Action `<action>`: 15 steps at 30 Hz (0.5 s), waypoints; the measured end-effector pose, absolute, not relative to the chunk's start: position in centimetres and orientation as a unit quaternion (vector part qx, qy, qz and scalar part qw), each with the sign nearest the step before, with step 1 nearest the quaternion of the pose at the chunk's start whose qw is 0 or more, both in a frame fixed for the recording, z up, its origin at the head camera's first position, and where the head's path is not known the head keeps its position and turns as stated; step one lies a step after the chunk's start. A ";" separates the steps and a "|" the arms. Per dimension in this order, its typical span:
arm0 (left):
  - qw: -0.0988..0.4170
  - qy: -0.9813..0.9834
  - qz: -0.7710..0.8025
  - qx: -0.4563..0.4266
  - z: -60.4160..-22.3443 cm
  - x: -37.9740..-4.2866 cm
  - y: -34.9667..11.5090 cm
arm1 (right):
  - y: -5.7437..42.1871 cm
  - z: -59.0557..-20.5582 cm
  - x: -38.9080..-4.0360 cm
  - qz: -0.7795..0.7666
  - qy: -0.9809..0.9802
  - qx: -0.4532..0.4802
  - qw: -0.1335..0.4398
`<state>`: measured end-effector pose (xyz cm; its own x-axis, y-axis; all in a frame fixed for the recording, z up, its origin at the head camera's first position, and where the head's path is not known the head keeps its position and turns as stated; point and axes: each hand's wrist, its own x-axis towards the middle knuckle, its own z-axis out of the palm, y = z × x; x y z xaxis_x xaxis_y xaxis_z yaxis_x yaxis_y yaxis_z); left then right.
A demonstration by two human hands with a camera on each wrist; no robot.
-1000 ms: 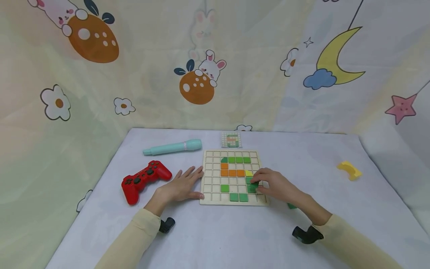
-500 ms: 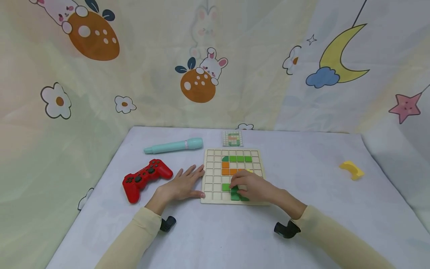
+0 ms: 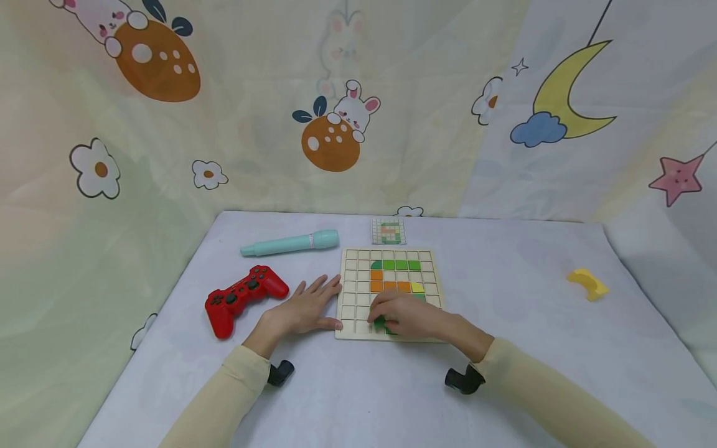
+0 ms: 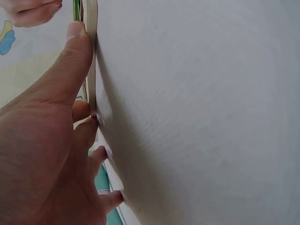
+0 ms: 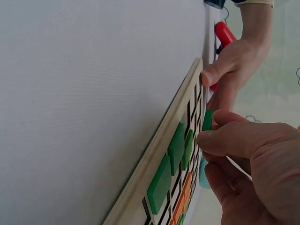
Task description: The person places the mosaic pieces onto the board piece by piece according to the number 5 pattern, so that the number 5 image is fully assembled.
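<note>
In the head view a wooden grid board [image 3: 348, 298] lies on the table, with green, orange and yellow tiles set in some squares. My right hand [image 3: 411, 313] is over its front part and pinches a dark green tile [image 5: 207, 120] between thumb and finger, held above the grid in the right wrist view. My left hand [image 3: 302, 310] lies spread at the board's left side. Its thumb [image 4: 77, 42] presses the board's edge. Two dark green tiles [image 5: 160, 183] sit along the front edge, beside a light green tile [image 5: 188, 149]. My right hand hides part of the grid.
A small pattern card [image 3: 388, 231] lies behind the board. Left of it is a teal microphone-shaped stick [image 3: 289, 243], and a red game controller [image 3: 244, 298] lies beside my left hand. A curved yellow piece [image 3: 587, 284] sits far right.
My right hand has moved left across the board from its right side, carrying the dark green tile to the front-left squares. My left hand has stayed at the board's left edge.
</note>
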<state>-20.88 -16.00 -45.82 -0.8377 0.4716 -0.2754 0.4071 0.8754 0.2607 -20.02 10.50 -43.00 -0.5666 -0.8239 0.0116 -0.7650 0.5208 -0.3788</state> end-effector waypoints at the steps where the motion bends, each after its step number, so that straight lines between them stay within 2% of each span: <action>1: 0.168 0.954 0.094 0.230 -45.8 -20.9 -16.0 | 10.4 -43.1 -20.0 -0.171 0.870 -0.454 0.092; 7: 0.166 0.954 0.095 0.232 -45.9 -20.8 -16.0 | 10.0 -43.5 -19.9 -0.173 0.872 -0.442 0.120; 15: 0.168 0.954 0.098 0.228 -45.9 -20.9 -16.0 | 10.1 -43.6 -20.0 -0.174 0.866 -0.453 0.124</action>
